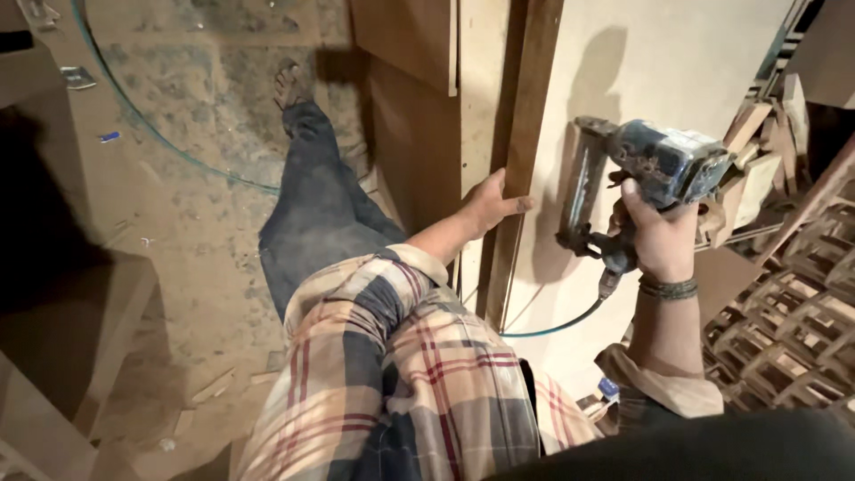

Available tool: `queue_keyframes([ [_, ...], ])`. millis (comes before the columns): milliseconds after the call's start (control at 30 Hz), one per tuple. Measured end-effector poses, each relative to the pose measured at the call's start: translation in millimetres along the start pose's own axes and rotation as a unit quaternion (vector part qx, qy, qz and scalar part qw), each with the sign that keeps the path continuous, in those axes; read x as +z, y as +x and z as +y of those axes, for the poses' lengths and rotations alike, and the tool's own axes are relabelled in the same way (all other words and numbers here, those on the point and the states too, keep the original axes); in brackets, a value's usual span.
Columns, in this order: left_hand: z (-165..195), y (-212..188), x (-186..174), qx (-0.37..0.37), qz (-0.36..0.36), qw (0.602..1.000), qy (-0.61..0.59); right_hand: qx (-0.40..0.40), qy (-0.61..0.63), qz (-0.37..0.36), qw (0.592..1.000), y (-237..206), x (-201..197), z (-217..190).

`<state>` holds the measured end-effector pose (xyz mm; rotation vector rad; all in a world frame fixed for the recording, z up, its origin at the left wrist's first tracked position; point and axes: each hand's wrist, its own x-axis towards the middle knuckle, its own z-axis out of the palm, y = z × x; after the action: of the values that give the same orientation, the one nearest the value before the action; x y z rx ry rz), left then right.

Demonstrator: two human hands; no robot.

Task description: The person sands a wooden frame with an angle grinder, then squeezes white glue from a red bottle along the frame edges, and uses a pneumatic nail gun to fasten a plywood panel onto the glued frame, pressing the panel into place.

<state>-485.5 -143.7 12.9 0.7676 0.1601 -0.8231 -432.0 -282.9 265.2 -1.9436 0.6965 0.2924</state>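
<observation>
Only the head camera here, looking straight down the body. The right hand has its grip clamped tight round the handle of a pneumatic nail gun, a blue-grey one with a long dark magazine hanging off the front, and it's held up just off a big pale board, nose toward the panel, though I can't really tell if the tip is touching. A thin teal air hose drops from the bottom of the handle and curves away across the board. There's a braided band on that wrist. The left hand is out ahead, its grip spread flat, fingers pressed against a dark wooden strip that runs the length of the pale board's left edge, thumb on the near side of it. So the strip sits between the board and a stack of brown panels on the left. Both sleeves are a plaid shirt, cream with red and navy. A leg in jeans stretches out over a dusty floor with wood offcuts lying about, bare foot up top. Off to the right, a pile of wooden lattice frames.
</observation>
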Motion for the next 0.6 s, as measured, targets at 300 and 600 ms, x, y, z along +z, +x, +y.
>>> queue_keyframes([
  [300, -2, 1, 1, 0.002, -0.006, 1.0, -0.027, 0.006, -0.069, -0.047, 0.996, 22, 27, -34],
  [600, 2, 1, 4, -0.016, 0.015, 0.999, -0.026, 0.002, -0.09, -0.057, 0.994, 20, 28, -35],
])
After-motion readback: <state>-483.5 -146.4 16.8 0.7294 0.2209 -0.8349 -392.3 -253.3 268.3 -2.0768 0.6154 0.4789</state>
